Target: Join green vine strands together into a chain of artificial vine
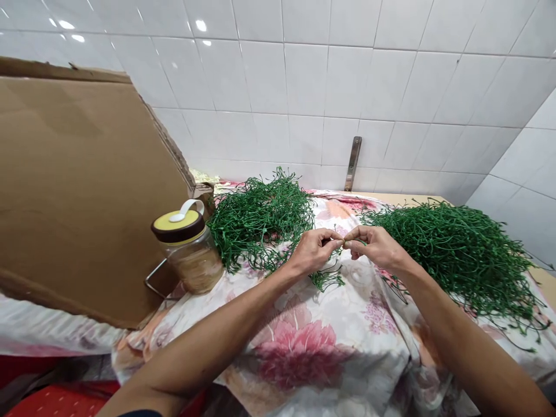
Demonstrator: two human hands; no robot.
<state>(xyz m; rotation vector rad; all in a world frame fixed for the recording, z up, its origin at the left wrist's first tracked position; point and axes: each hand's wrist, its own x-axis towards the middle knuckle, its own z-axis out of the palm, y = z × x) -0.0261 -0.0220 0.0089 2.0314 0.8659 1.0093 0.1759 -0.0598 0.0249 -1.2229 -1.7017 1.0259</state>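
Over the middle of the cloth, my left hand and my right hand meet fingertip to fingertip. Both pinch a thin green stem, perhaps plastic; most of it is hidden by the fingers. Just left of my left hand lies a tangled heap of green stems. A few loose stems rest on the cloth below my hands. Beyond my right wrist spreads a larger heap of similar green stems, some with small knobs at their ends.
A clear jar with a yellow and brown lid stands at left, before a large upright cardboard sheet. Flowered cloth covers the table. White tiled wall rises behind, with a metal strip leaning against it.
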